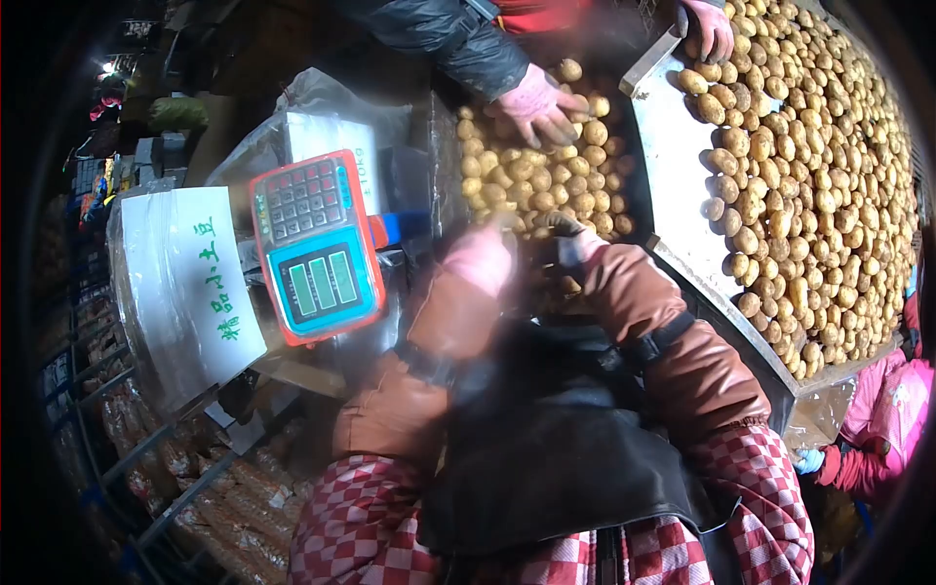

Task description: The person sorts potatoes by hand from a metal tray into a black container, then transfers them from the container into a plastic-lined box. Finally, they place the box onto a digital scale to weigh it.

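Observation:
Small potatoes fill a box in front of me. My left hand, in a pink glove, is at the box's near left side; motion smears its fingers. My right hand, gloved with dark fingertips, reaches over the near edge of the same potatoes. Its visible fingers are apart, and nothing shows between them. Across the box, a co-worker's pink-gloved hand spreads over the potatoes. That person's other hand touches potatoes at the upper corner of the sorting table.
A sloped table heaped with potatoes stands at right. An orange-framed digital scale display is at left, beside a paper sign in plastic. Filled mesh sacks lie lower left. Another person in pink is at far right.

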Available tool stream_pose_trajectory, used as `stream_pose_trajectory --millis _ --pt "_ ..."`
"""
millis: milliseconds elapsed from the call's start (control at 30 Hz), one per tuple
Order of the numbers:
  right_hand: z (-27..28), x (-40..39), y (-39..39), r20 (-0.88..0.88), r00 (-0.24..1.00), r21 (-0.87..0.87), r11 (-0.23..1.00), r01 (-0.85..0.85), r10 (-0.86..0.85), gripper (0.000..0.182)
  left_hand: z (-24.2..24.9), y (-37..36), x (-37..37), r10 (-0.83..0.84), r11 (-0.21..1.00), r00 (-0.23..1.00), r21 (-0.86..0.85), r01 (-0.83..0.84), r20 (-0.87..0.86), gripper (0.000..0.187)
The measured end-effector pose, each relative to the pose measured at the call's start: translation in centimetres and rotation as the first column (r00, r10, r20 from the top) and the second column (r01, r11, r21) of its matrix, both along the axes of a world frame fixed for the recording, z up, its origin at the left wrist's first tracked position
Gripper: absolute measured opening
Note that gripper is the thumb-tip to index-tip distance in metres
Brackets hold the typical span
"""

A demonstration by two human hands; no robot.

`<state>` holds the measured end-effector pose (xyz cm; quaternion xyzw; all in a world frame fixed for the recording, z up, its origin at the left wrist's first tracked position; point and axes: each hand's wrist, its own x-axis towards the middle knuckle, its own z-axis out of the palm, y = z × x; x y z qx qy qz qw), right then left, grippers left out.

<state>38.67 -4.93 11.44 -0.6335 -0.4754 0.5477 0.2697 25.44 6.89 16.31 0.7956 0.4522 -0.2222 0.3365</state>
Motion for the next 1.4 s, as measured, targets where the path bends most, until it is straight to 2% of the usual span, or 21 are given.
stream_pose_trajectory --millis 33,67,133,167,200,233,300,367,433,600,667,733,767,800,833,900,933,1033,1100,1200,1400 --pt "-2.3 0.6 -1.0 -0.278 0.95 0.027 0.987 0.156 -0.142 0.047 2.7 -0.7 0.6 -0.016 1.0 0.999 -0.003 0.017 0.028 0.031" --pt "-4.1 0.6 -1.9 -0.59 0.759 -0.047 0.95 0.31 -0.277 0.051 5.5 -1.7 1.8 -0.021 1.0 1.0 -0.008 0.02 -0.019 0.027" --pt "-1.8 0.4 -2.0 -0.84 0.126 -0.462 0.817 0.346 -0.528 0.047 7.4 -3.0 0.5 -0.33 0.935 0.899 0.23 0.27 0.286 0.023" --pt "-0.6 0.4 -2.0 -0.76 -0.206 -0.649 0.706 0.282 -0.616 0.045 8.4 -3.3 -0.1 -0.448 0.889 0.765 0.324 0.324 0.462 0.023" --pt "-3.7 0.3 -3.2 -0.849 0.325 -0.279 0.875 0.396 -0.417 0.055 9.4 -3.5 -0.6 -0.566 0.823 0.584 0.441 0.359 0.581 0.023" --pt "-3.6 0.6 -4.2 -0.789 0.507 -0.155 0.911 0.383 -0.348 0.055 13.2 -4.1 0.8 -0.491 0.87 0.57 0.347 0.349 0.659 0.026" --pt "-1.0 2.4 -5.9 -0.615 0.704 -0.115 0.924 0.366 -0.355 0.054 16.3 -5.1 3.2 -0.341 0.921 0.532 0.162 0.354 0.775 0.03" --pt "1.9 5.7 -9.1 -0.458 0.759 -0.104 0.876 0.471 -0.463 0.053 16.3 -6.7 7.0 -0.196 0.922 0.536 -0.032 0.387 0.821 0.031" --pt "5.3 10.0 -13.7 -0.325 0.665 -0.077 0.719 0.69 -0.673 0.052 14.8 -8.8 11.3 -0.095 0.896 0.572 -0.181 0.406 0.815 0.031" --pt "8.0 17.1 -25.4 -0.381 0.058 0.083 0.028 0.996 -0.923 0.05 9.7 -9.4 16.7 0.092 0.857 0.802 -0.456 0.238 0.591 0.035" --pt "6.9 17.3 -27.7 -0.444 -0.092 0.058 -0.131 0.99 -0.892 0.049 8.7 -6.0 14.9 0.295 0.866 0.901 -0.488 -0.111 0.319 0.037" --pt "5.0 16.2 -28.6 -0.479 -0.223 -0.024 -0.241 0.97 -0.849 0.049 7.2 -1.4 12.8 0.511 0.817 0.86 -0.315 -0.484 0.003 0.039" --pt "4.2 15.2 -28.5 -0.488 -0.288 -0.082 -0.286 0.955 -0.824 0.049 0.7 2.1 11.0 0.242 0.968 0.968 -0.086 -0.235 0.072 0.036" --pt "3.7 14.2 -28.3 -0.484 -0.35 -0.132 -0.328 0.935 -0.802 0.049 -5.7 5.6 9.2 -0.023 0.977 0.999 0.211 0.013 0.043 0.033" --pt "3.3 13.3 -27.8 -0.478 -0.403 -0.175 -0.365 0.914 -0.78 0.048 -7.9 7.9 9.0 -0.208 0.921 0.973 0.314 0.23 -0.103 0.033" --pt "2.8 11.9 -27.3 -0.449 -0.47 -0.221 -0.415 0.882 -0.76 0.048 -11.5 10.4 8.8 -0.257 0.937 0.966 0.251 0.242 0.024 0.042" --pt "0.9 11.6 -28.1 -0.432 -0.429 -0.207 -0.376 0.903 -0.793 0.046 -10.7 9.6 9.7 -0.266 0.935 0.961 0.221 0.277 -0.078 0.048" --pt "-4.1 11.3 -30.9 -0.319 -0.087 0.015 -0.097 0.995 -0.944 0.04 -8.4 8.3 10.6 -0.311 0.904 0.876 0.169 0.392 -0.367 0.075" --pt "-2.9 10.6 -29.3 -0.44 -0.368 -0.164 -0.329 0.93 -0.819 0.044 -8.7 8.8 9.8 -0.296 0.904 0.878 0.187 0.385 -0.376 0.068" --pt "-2.8 10.7 -29.9 -0.393 -0.373 -0.247 -0.294 0.923 -0.84 0.041 -10.4 9.8 9.2 -0.416 0.835 0.806 0.175 0.522 -0.421 0.06" --pt "-1.7 11.1 -29.0 -0.368 -0.341 -0.26 -0.257 0.931 -0.865 0.039 -10.1 10.2 8.5 -0.431 0.843 0.855 0.211 0.495 -0.288 0.055"
